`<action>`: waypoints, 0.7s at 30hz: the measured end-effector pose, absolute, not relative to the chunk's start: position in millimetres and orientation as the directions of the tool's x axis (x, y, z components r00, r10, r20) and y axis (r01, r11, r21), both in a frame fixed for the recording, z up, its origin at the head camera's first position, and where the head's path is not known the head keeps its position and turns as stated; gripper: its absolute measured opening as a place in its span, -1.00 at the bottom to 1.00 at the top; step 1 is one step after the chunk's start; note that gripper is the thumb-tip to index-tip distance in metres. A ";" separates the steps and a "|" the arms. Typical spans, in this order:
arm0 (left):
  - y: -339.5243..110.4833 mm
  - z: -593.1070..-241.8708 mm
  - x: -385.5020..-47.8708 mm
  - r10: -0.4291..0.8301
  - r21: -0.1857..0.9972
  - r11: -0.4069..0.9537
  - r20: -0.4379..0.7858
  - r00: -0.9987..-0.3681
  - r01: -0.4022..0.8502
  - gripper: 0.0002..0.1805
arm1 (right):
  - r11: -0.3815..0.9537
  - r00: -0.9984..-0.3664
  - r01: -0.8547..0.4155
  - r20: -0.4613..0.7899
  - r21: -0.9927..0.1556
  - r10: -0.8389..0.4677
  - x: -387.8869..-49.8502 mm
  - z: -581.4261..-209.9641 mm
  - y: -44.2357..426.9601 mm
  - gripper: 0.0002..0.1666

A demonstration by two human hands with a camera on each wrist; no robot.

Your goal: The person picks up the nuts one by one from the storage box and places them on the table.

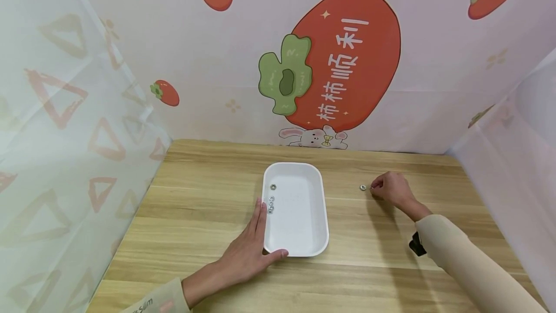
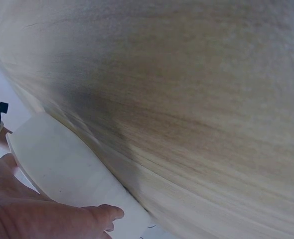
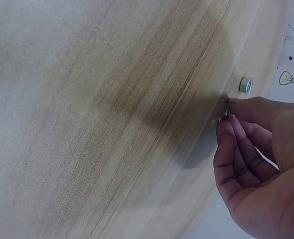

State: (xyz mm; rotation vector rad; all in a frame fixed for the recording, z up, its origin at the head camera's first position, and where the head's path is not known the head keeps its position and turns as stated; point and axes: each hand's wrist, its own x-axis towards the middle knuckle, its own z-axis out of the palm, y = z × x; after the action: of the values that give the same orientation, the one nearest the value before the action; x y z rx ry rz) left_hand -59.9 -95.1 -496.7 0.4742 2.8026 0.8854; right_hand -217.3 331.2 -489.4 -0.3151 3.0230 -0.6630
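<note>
from the head view, a white tray (image 1: 299,211) sits around the middle of the wooden desk (image 1: 200,192), and the left hand (image 1: 243,257) is right on it, fingers straight along the tray's left edge, thumb spread out to the near edge by the corner! inside, tucked along the left wall, a close row of small metal pieces (image 1: 271,204), with one darker piece (image 1: 272,187) slightly apart toward the far end. over to the right, up toward the desk's far edge, the right hand (image 1: 393,190) is down low, thumb and fingertips pinching a tiny held piece (image 1: 371,188), and just beside it a loose piece (image 1: 363,187) lies on the wood! past the far edge rises a wall (image 1: 243,124) with a big red fruit print (image 1: 369,62). now the left wrist view: the left hand lies against the tray's pale outer side, while a black device (image 2: 0,114) at the other arm's cuff peeks in at the left border. and the right wrist view, close in: thumb and fingertips meet on that held piece, mostly hidden, its shape impossible to tell, while the loose piece shines on the desk, near the fingers but not touching them.
</note>
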 end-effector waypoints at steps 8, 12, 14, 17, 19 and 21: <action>-94.9 -496.4 -59.9 0.348 0.584 0.772 -0.060 -0.936 0.250 0.31 | 0.895 -0.978 -0.206 0.042 -0.395 -0.206 -214.7 -487.2 331.2 -0.91; -95.0 -497.5 -60.0 0.346 0.583 0.774 -0.059 -0.936 0.249 0.31 | 0.893 -0.972 -0.233 0.070 -0.384 -0.224 -213.9 -484.8 329.2 -0.88; -94.9 -498.0 -60.2 0.344 0.583 0.775 -0.061 -0.937 0.246 0.31 | 0.892 -0.969 -0.247 0.085 -0.380 -0.232 -213.8 -482.3 326.8 -0.87; -94.8 -498.6 -60.5 0.341 0.580 0.778 -0.066 -0.938 0.242 0.32 | 0.889 -0.964 -0.266 0.105 -0.372 -0.244 -214.3 -477.0 321.6 -0.87; -94.7 -498.8 -60.7 0.340 0.580 0.779 -0.068 -0.938 0.240 0.32 | 0.886 -0.960 -0.281 0.113 -0.370 -0.257 -213.4 -471.1 316.2 -0.86; -94.7 -499.0 -60.8 0.339 0.579 0.779 -0.068 -0.938 0.240 0.32 | 0.878 -0.953 -0.302 0.125 -0.370 -0.275 -211.7 -465.2 309.4 -0.85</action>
State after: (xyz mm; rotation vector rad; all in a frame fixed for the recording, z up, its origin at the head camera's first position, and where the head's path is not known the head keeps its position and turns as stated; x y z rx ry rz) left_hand -60.8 -94.7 -499.0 0.4598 2.8018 0.8779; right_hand -211.7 309.4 -465.2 -0.4791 3.1109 -0.6307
